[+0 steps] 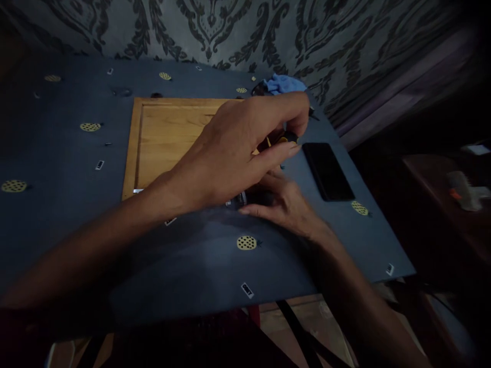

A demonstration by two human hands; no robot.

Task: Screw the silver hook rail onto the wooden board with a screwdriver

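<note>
My left hand (238,148) reaches across the wooden board (164,138), its fingers pinched on a small tool with a yellow and black handle (282,139). Beneath it my right hand (286,204) rests on the dark blue tablecloth (69,204) with fingers curled round a small dark object with a metal part (241,198). That object is largely hidden by both hands. The two hands overlap at the board's right front corner.
A black phone (328,170) lies face up right of the hands. A blue cloth (284,83) sits at the table's far edge by the patterned wall. The table's right edge drops off near a dark wooden shelf (448,204).
</note>
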